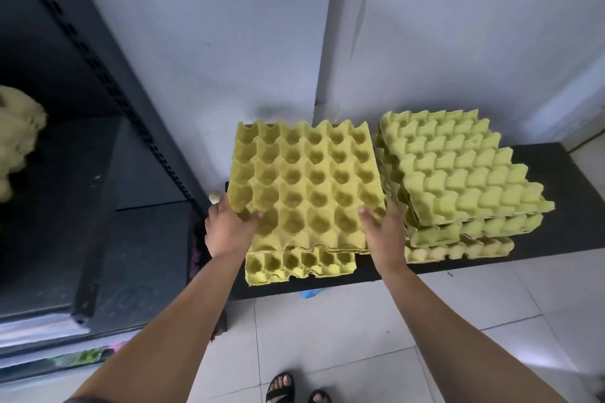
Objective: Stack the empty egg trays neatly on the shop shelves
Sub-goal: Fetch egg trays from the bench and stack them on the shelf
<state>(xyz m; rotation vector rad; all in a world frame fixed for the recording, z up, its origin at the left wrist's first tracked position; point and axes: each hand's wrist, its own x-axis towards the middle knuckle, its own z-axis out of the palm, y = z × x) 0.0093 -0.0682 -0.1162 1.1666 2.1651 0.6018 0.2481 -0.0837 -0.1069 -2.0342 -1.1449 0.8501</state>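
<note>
The left grip [229, 229] is closing on the near left corner of a yellow egg tray [304, 183], thumb lying on top among the cups and the fingers tucked underneath. The right grip [383, 232] is pinching the near right corner in the same way. The tray is facing cups up over the left end of the low black tabletop [563, 173], close to the wall. It is covering most of a lower tray [294, 267], whose near row is sticking out past the tabletop's near edge. Whether the held tray is resting on the lower one or hanging just above it is not clear. Just beside them, on the right part of the tabletop, a skewed stack of trays [458, 180] is sitting with its cups pointing up as bumps. At the far left, more yellow trays [16, 141] are lying on a dark shelf unit [98, 173].
</note>
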